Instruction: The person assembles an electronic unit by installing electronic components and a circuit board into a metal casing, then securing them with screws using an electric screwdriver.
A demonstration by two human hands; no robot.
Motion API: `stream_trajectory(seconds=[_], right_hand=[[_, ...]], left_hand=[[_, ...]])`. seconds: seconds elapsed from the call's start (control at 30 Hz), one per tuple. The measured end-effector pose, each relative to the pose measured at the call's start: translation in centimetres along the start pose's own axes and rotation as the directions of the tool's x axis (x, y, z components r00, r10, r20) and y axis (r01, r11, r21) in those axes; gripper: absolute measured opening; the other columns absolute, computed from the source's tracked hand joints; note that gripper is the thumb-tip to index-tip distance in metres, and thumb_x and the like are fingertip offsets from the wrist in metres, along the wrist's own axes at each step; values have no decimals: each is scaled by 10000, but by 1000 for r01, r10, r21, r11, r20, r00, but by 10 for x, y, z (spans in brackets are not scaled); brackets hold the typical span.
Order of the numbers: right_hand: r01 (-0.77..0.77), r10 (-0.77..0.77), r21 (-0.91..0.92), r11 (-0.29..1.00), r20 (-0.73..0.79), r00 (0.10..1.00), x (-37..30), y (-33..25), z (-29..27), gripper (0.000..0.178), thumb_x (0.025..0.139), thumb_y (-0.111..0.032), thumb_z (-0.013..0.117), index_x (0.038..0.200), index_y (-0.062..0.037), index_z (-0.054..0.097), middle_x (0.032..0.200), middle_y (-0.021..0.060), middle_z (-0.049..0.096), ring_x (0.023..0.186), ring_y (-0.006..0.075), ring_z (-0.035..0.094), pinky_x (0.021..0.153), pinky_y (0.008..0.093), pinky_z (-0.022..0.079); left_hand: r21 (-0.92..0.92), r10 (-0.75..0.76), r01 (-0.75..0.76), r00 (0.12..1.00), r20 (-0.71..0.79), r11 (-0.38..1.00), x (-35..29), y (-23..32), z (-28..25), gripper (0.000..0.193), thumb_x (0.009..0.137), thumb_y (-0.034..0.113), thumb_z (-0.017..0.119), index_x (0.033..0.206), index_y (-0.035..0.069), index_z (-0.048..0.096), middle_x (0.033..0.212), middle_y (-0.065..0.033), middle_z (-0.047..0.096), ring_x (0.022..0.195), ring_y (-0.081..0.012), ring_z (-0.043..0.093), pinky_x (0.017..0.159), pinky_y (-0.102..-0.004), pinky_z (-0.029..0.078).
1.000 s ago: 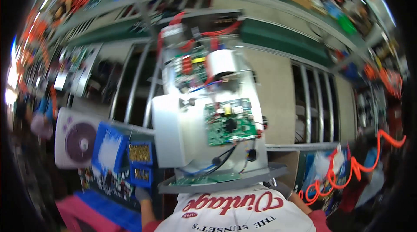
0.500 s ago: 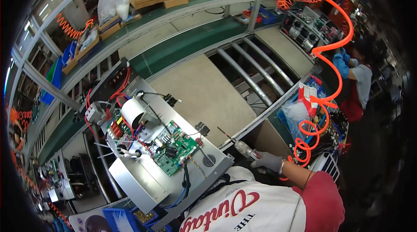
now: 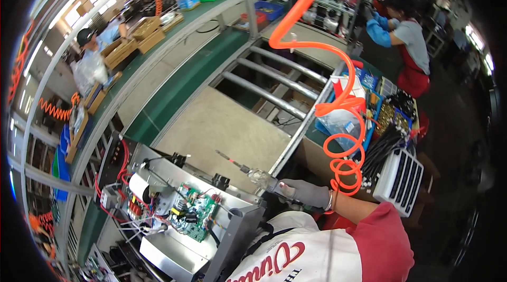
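Note:
My right hand (image 3: 305,193), in a grey glove, grips an air screwdriver (image 3: 248,172) whose thin bit points up and left over the beige bench top. The bit's tip hangs just above the right edge of an open metal chassis (image 3: 174,253) at the lower left. Inside the chassis sit a green circuit board (image 3: 193,212), a white cylinder (image 3: 138,185) and red wires (image 3: 124,163). A black knob (image 3: 219,181) stands on the chassis edge near the tool. My left hand is out of sight.
An orange coiled air hose (image 3: 340,107) hangs from above down to my right wrist. Bins of screws and black parts (image 3: 392,115) and a white grille (image 3: 400,180) stand to the right. One person (image 3: 404,39) works at the far right, another (image 3: 94,44) at the far left.
The view has swung further right, so the chassis now sits lower left in the picture. My right hand still holds the screwdriver beside the chassis edge.

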State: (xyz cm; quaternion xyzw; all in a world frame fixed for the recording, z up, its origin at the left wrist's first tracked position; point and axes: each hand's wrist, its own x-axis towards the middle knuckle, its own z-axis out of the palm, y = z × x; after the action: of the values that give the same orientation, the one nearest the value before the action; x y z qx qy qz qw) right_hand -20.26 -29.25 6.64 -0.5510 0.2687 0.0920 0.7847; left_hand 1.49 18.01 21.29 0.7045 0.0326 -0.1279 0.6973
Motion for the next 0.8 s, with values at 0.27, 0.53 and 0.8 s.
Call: stream_trajectory(seconds=[0.27, 0.53, 0.8], right_hand=[[208, -210, 54, 977, 39, 977, -53, -1, 14, 553, 988, -558, 563, 1257, -76, 528, 824, 12, 496, 581, 85, 502, 503, 253, 412], [132, -121, 75, 988, -134, 983, -96, -4, 55, 707, 913, -594, 649, 1322, -32, 521, 864, 21, 531, 615, 81, 528, 539, 251, 441], [244, -207, 209, 947, -184, 961, -106, 4, 75, 860, 831, -727, 667, 1276, -6, 523, 926, 32, 570, 617, 66, 524, 519, 222, 426]], left_hand=[[232, -57, -80, 846, 530, 970, 104, 56, 229, 304, 1035, 311, 577, 1152, 32, 607, 771, 6, 569, 570, -30, 515, 397, -194, 364], [207, -301, 238, 487, 820, 949, 123, 9, 344, 416, 1055, 261, 528, 1361, -21, 508, 926, -11, 578, 626, -65, 518, 497, -205, 431], [221, -360, 440, 262, 896, 871, 128, -19, 345, 400, 1057, 417, 514, 1211, 49, 541, 828, 54, 544, 571, -17, 441, 448, -166, 370]])
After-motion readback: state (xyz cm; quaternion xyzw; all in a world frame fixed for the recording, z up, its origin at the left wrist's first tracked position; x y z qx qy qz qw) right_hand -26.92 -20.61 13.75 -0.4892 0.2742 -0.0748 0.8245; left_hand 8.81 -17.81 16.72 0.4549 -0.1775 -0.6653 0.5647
